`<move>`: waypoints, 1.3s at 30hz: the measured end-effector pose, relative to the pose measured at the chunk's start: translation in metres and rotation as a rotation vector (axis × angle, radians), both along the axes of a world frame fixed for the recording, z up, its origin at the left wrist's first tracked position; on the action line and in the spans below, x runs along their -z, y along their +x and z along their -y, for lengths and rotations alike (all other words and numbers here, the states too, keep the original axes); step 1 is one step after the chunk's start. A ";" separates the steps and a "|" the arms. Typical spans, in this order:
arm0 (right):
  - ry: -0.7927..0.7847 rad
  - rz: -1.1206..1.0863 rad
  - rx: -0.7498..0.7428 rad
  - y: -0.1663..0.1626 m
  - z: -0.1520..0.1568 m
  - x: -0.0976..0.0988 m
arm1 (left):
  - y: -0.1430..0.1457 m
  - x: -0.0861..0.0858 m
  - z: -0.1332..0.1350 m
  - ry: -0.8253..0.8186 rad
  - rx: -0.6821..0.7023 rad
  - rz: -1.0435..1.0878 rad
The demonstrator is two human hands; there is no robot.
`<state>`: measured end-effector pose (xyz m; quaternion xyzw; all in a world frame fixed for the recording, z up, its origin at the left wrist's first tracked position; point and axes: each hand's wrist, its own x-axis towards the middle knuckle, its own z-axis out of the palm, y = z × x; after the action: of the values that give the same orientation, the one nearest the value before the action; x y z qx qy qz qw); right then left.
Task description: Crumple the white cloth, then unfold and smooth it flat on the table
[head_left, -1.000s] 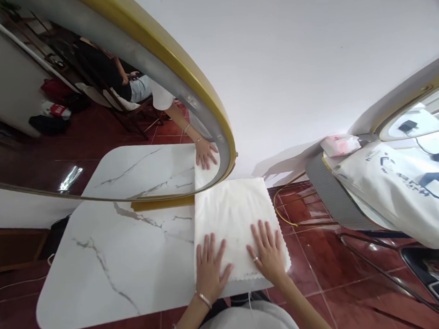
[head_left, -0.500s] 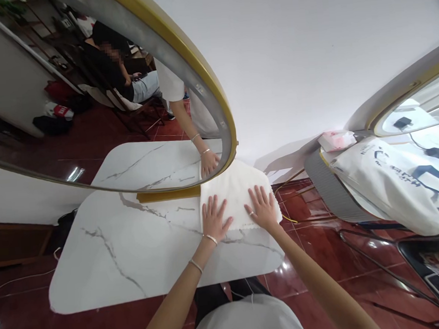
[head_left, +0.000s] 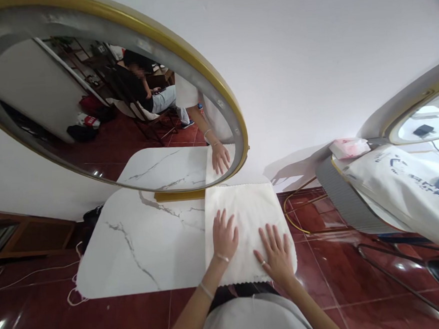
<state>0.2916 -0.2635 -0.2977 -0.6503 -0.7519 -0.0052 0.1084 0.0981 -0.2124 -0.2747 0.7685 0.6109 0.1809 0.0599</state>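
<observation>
A white cloth [head_left: 245,208] with a zigzag-cut front edge lies spread over the right part of a white marble table [head_left: 142,245]. My left hand [head_left: 224,237] rests flat on the cloth's left half, fingers spread. Nearer the front right corner, my right hand [head_left: 275,253] also lies flat on the cloth, fingers apart, with a ring on one finger. Neither hand holds anything.
A large round gold-framed mirror [head_left: 181,52] leans on the white wall behind the table and reflects the table, my arm and a seated person. At the right a chair carries a white tote bag [head_left: 405,191] and a pink packet [head_left: 348,147]. Red tile floor [head_left: 363,284] and white cables surround the table.
The cloth, folded up at the table's far end half a second ago, now lies spread toward me again. Both hands slid back with it, and the view shifted.
</observation>
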 end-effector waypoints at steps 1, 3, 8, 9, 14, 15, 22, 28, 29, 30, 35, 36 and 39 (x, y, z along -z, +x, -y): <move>-0.003 0.003 -0.003 -0.001 -0.003 0.000 | 0.002 -0.001 -0.024 0.008 0.000 0.016; -0.013 0.009 -0.009 -0.003 -0.008 0.000 | 0.002 -0.001 -0.068 -0.018 -0.014 0.024; -0.033 0.005 -0.038 -0.006 -0.013 -0.002 | -0.017 0.013 -0.114 -0.050 -0.048 0.004; -0.034 0.000 -0.047 -0.007 -0.013 -0.002 | -0.021 0.016 -0.113 -0.044 -0.051 -0.006; -0.049 -0.036 -0.102 -0.021 -0.007 -0.004 | -0.046 0.019 -0.099 -0.018 -0.095 -0.047; -0.057 -0.042 -0.112 -0.026 -0.005 -0.005 | -0.052 0.019 -0.098 -0.016 -0.097 -0.050; -0.148 -0.081 -0.252 -0.098 -0.003 -0.016 | -0.114 0.018 -0.092 -0.034 -0.128 -0.071; -0.256 -0.158 -0.639 -0.180 -0.010 -0.015 | -0.188 0.015 -0.083 -0.053 -0.117 -0.095; -0.265 -0.167 -0.649 -0.191 -0.012 -0.015 | -0.201 0.015 -0.082 -0.051 -0.130 -0.096; -0.274 -0.173 -0.654 -0.200 -0.013 -0.015 | -0.211 0.016 -0.081 -0.044 -0.146 -0.095; -0.315 -0.168 -0.626 -0.217 -0.015 -0.021 | -0.220 0.021 -0.087 -0.041 0.073 -0.099; -0.313 -0.167 -0.618 -0.216 -0.014 -0.022 | -0.211 0.021 -0.091 -0.050 0.165 -0.102; -0.294 -0.164 -0.571 -0.204 -0.009 -0.024 | -0.168 0.020 -0.103 -0.053 0.338 -0.106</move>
<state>0.0876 -0.2542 -0.2736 -0.4200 -0.8854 0.1862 0.0708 -0.0701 -0.1094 -0.2946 0.8669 0.4797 0.1115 0.0775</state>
